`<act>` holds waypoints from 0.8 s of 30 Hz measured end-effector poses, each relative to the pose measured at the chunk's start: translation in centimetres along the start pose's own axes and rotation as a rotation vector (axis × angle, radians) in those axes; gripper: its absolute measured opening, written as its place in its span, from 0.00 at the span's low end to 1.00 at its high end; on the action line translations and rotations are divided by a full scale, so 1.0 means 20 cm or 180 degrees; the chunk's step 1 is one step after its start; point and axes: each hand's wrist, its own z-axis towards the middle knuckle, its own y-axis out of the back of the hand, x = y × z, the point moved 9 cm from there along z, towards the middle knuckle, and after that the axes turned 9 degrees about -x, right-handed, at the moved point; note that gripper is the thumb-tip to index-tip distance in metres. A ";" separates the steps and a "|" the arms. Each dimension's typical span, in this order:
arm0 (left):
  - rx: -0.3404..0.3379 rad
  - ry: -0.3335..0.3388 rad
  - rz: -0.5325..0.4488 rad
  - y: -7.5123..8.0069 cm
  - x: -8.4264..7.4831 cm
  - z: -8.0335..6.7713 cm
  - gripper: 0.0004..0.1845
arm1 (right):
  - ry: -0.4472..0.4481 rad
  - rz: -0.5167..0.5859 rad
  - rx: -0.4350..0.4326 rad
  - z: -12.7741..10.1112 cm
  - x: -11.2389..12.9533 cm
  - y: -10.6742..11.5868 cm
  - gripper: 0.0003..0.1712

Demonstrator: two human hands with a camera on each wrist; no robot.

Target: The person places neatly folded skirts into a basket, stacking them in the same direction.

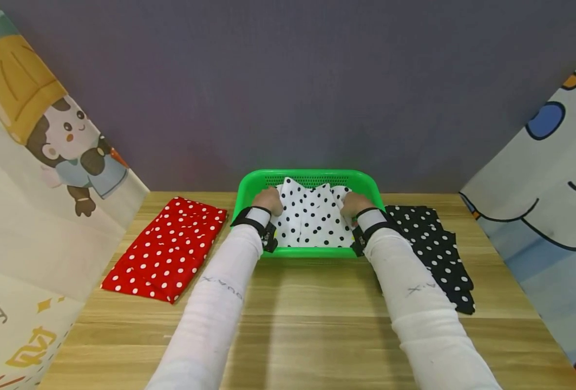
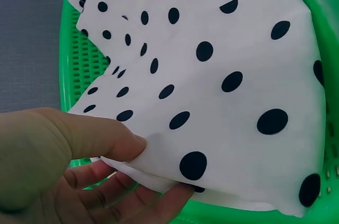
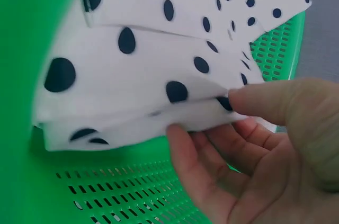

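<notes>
Green plastic makes up the rectangular basket [image 1: 312,252], with slotted walls and a rounded rim, and in it lies a folded white cloth with black dots [image 1: 312,216]. The left hand [image 1: 270,200] has its grip clamped on the cloth's left edge, thumb on top and fingers beneath. The right hand [image 1: 355,205] pinches the right edge likewise, with a loose fold hanging between thumb and fingers. Pointed corners of the white cloth stand toward the basket's far wall; slotted plastic shows beside and below its edges in the wrist views. How much of its underside rests on the basket floor is hard to tell, as the cloth itself covers it.

Outside the basket, a folded red cloth with white dots [image 1: 171,246] lies flat to the left, its upper corner just beside the basket's end. A folded black cloth with white dots [image 1: 431,244] lies to the right, partly hidden by the right forearm. All stand on the wood-grain table [image 1: 312,303], whose surface runs from the near rim toward the person between both white sleeves. Behind the far rim rises a dark grey panel [image 1: 312,97], which bounds room on that side.
</notes>
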 end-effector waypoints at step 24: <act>0.0513 0.0145 -0.0094 -0.06 0.05 0.00 0.28 | -0.0018 0.0046 0.0603 -0.07 -0.01 -0.08 0.35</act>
